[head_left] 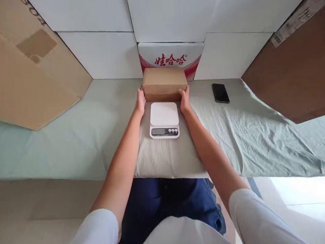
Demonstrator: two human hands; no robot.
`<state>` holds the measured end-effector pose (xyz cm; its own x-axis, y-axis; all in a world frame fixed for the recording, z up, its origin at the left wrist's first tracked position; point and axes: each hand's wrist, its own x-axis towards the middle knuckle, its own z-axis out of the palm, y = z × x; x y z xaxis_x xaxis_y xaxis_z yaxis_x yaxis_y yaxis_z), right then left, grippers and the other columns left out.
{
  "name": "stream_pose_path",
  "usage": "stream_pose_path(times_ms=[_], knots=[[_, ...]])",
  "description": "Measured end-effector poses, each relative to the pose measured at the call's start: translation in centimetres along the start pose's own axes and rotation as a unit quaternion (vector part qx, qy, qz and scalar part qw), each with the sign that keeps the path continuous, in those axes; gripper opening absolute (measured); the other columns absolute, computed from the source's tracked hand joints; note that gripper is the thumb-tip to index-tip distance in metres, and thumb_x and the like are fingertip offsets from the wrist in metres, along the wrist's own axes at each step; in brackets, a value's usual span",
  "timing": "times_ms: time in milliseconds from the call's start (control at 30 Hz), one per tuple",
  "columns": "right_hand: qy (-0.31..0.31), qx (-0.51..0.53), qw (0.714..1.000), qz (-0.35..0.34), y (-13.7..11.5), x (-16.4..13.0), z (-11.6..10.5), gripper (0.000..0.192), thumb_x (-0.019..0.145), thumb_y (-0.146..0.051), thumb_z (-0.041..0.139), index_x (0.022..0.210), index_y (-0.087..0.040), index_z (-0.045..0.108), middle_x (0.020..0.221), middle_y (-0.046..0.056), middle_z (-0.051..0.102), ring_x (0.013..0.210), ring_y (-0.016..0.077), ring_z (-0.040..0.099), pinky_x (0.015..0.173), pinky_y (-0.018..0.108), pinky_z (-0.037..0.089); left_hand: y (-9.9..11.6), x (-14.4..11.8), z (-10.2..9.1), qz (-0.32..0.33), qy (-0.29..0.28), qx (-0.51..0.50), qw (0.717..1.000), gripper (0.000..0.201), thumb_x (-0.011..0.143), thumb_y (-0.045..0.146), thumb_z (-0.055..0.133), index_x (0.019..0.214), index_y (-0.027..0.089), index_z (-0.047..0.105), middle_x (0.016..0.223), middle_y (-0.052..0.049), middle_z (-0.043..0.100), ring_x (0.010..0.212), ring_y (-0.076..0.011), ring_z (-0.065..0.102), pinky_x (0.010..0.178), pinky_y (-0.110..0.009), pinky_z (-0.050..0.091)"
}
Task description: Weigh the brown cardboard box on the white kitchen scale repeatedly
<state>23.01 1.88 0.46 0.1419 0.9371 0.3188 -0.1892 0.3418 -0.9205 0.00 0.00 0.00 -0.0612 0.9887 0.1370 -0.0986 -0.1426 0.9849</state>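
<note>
A small brown cardboard box (164, 83) rests on the cloth-covered table just behind a white kitchen scale (164, 119). My left hand (140, 100) presses against the box's left side and my right hand (184, 98) against its right side, so I grip it between both palms. The scale's platform is bare, and its display and buttons face me.
A black phone (220, 93) lies to the right of the box. A white and red carton with red characters (170, 58) stands behind the box against stacked white boxes. Large cardboard sheets lean at the left (33, 67) and right (291, 71). The pale green cloth (254, 135) is wrinkled.
</note>
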Motion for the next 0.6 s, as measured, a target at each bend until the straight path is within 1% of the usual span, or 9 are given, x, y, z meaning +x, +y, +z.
stream_pose_path(times_ms=[67, 167, 267, 333, 367, 467, 600], knots=[[-0.002, -0.005, 1.000, -0.001, 0.5, 0.0, 0.0, 0.058, 0.076, -0.050, 0.057, 0.127, -0.026, 0.046, 0.144, 0.008, 0.058, 0.144, 0.0269, 0.050, 0.133, 0.049, 0.037, -0.1, 0.2, 0.2, 0.010, -0.013, -0.007, 1.000, 0.088, 0.098, 0.077, 0.003, 0.162, 0.029, 0.042, 0.174, 0.000, 0.041, 0.165, -0.0163, 0.029, 0.134, -0.034, 0.024], [-0.001, -0.019, 1.000, -0.008, 1.2, 0.3, -0.2, 0.064, 0.079, -0.056, 0.058, 0.135, -0.028, 0.045, 0.150, 0.007, 0.055, 0.149, 0.0275, 0.047, 0.136, 0.052, 0.032, -0.6, 0.5, 0.0, 0.024, -0.017, -0.007, 1.000, 0.096, 0.090, 0.089, 0.010, 0.162, 0.035, 0.042, 0.173, 0.002, 0.042, 0.167, -0.0188, 0.026, 0.135, -0.035, 0.023], [0.015, -0.032, 0.999, -0.021, 2.0, 1.0, -0.9, 0.073, 0.082, -0.064, 0.057, 0.144, -0.030, 0.042, 0.164, 0.004, 0.044, 0.160, 0.0282, 0.035, 0.139, 0.055, 0.025, -1.1, 1.0, -1.1, 0.027, 0.008, 0.008, 1.000, 0.104, 0.085, 0.094, 0.011, 0.166, 0.034, 0.035, 0.178, 0.003, 0.031, 0.169, -0.0205, 0.015, 0.137, -0.035, 0.018], [0.029, -0.034, 0.999, -0.022, 2.5, 1.5, -1.6, 0.077, 0.082, -0.069, 0.055, 0.148, -0.033, 0.038, 0.171, 0.001, 0.035, 0.166, 0.0274, 0.026, 0.141, 0.054, 0.020, -1.4, 1.2, -2.1, 0.020, 0.032, 0.022, 0.999, 0.107, 0.084, 0.095, 0.009, 0.169, 0.033, 0.029, 0.181, 0.005, 0.021, 0.170, -0.0194, 0.007, 0.137, -0.033, 0.013], [0.033, -0.034, 0.999, -0.021, 2.7, 1.8, -1.9, 0.079, 0.082, -0.070, 0.055, 0.149, -0.034, 0.037, 0.172, 0.000, 0.032, 0.167, 0.0272, 0.023, 0.141, 0.054, 0.019, -1.5, 1.2, -2.6, 0.017, 0.040, 0.026, 0.999, 0.107, 0.084, 0.094, 0.008, 0.170, 0.033, 0.026, 0.181, 0.006, 0.018, 0.170, -0.0188, 0.004, 0.137, -0.032, 0.012], [0.025, -0.036, 0.999, -0.012, 3.0, 2.3, -2.8, 0.081, 0.080, -0.071, 0.056, 0.148, -0.032, 0.039, 0.172, 0.003, 0.034, 0.168, 0.0270, 0.023, 0.141, 0.051, 0.020, -1.7, 1.2, -3.5, 0.011, 0.047, 0.025, 0.999, 0.106, 0.086, 0.091, 0.005, 0.171, 0.030, 0.021, 0.182, 0.005, 0.014, 0.169, -0.0175, 0.002, 0.137, -0.031, 0.011], [0.016, -0.039, 0.999, 0.002, 3.2, 2.4, -3.3, 0.084, 0.078, -0.072, 0.058, 0.149, -0.029, 0.041, 0.171, 0.005, 0.038, 0.166, 0.0280, 0.027, 0.140, 0.050, 0.023, -1.9, 1.2, -3.3, 0.003, 0.040, 0.023, 0.999, 0.105, 0.087, 0.090, 0.006, 0.171, 0.030, 0.022, 0.182, 0.005, 0.017, 0.169, -0.0182, 0.008, 0.137, -0.032, 0.013]])
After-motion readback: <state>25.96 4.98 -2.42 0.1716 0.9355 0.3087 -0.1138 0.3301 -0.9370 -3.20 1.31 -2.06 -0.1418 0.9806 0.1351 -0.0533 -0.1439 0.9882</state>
